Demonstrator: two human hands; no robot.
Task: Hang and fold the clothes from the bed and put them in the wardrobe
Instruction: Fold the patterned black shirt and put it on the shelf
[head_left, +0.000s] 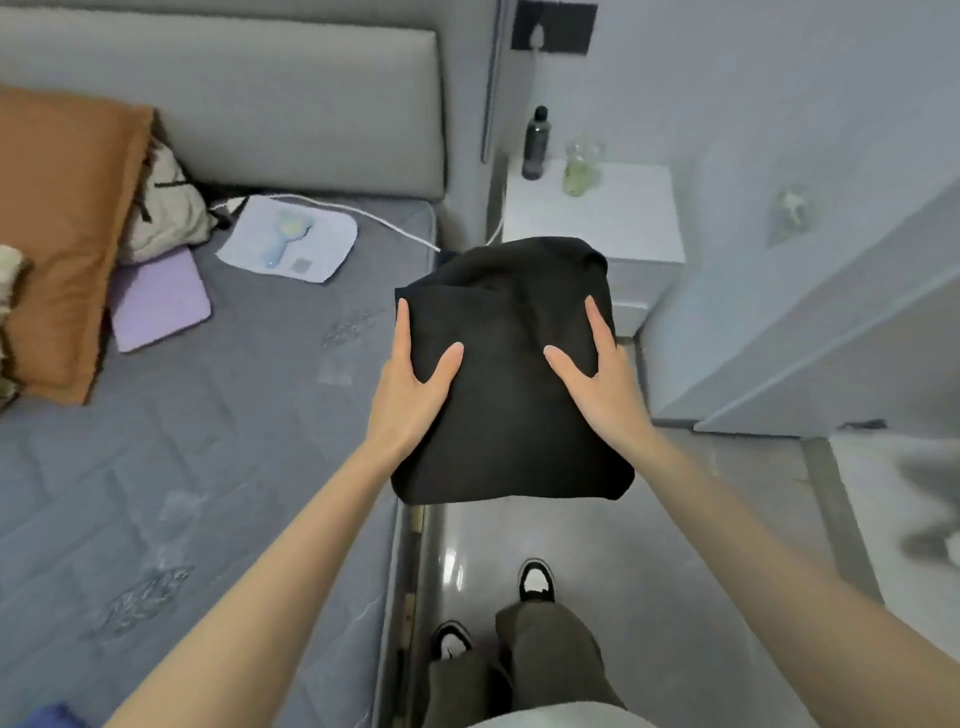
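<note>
Gripping the folded black garment (511, 405) by its sides, the left hand (410, 387) and right hand (597, 382) hold it over the bed (208, 467) edge. Both thumbs lie on top.

- Under the black folded garment (509, 405), most fingers of the left grip (410, 395) and the right grip (597, 389) are hidden.
- Behind the garment, the end of the white cable (384, 223) and one nightstand (592, 218) corner are covered.
- Far left of it, the orange pillow (62, 234) is cut by the edge.
- Far below-left of it, a blue thing (41, 717) is cut off; what it is I cannot tell.
</note>
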